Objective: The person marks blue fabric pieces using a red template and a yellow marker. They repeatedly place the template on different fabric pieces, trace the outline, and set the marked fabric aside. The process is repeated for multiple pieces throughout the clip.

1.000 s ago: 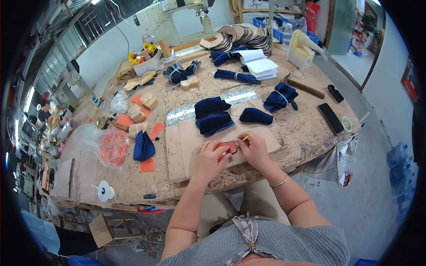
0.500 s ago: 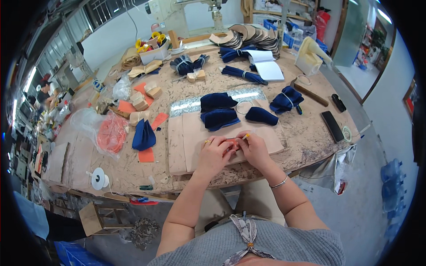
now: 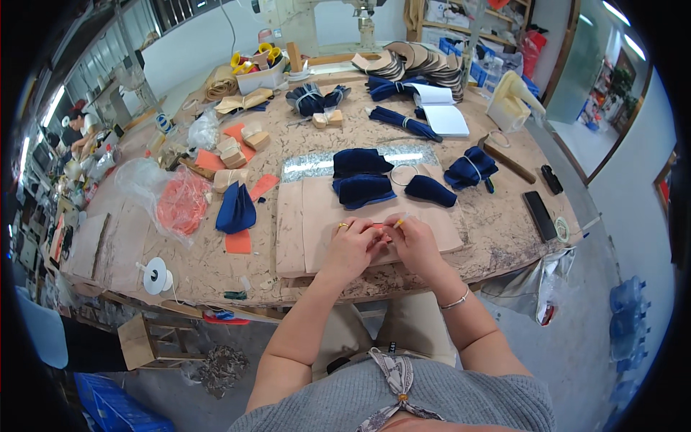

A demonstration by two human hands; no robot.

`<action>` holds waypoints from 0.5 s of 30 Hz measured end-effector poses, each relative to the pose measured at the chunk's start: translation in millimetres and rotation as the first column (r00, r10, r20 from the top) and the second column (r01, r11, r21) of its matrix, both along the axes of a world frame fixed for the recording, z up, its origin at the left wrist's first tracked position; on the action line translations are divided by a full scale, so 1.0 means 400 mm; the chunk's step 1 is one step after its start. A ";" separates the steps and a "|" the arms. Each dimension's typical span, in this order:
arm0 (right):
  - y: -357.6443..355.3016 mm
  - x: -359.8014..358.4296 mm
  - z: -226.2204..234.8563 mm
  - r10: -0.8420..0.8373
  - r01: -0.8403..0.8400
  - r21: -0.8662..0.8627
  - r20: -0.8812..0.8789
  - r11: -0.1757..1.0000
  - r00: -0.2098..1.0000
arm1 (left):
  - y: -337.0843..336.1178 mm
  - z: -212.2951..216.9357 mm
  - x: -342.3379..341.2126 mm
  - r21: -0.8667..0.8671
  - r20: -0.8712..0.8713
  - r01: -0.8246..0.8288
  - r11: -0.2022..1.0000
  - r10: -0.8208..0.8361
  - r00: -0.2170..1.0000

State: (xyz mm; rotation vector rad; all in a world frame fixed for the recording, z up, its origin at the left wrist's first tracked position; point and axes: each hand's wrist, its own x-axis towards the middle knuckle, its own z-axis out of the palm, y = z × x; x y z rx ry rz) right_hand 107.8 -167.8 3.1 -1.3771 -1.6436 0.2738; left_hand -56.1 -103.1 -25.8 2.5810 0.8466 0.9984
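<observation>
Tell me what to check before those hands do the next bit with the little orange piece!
1. Both hands on the piece: the left hand and right hand meet over the small flat orange piece. Ok.
2. Tool in place: the right hand pinches a thin yellow-tipped pen-like tool. Ok.
3. Where its tip touches: too small to see. Cannot tell.
4. Flat surface underneath: the work rests on the pale tan leather sheet. Ok.
5. Room around the hands: the dark blue folded fabric pieces lie beyond them, apart. Ok.
</observation>
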 end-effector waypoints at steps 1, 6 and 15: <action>-0.006 -0.003 -0.003 0.008 -0.009 -0.010 -0.044 1.000 0.999 | -0.004 -0.002 -0.001 -0.013 0.017 0.006 1.000 -0.006 1.000; 0.019 -0.009 -0.021 0.034 -0.038 -0.038 -0.112 0.999 0.993 | -0.005 -0.005 0.001 -0.021 -0.023 -0.015 1.000 0.014 1.000; 0.019 0.002 -0.021 0.070 -0.131 -0.159 -0.342 0.979 0.937 | -0.009 -0.004 -0.003 -0.027 -0.039 0.000 1.000 -0.001 0.999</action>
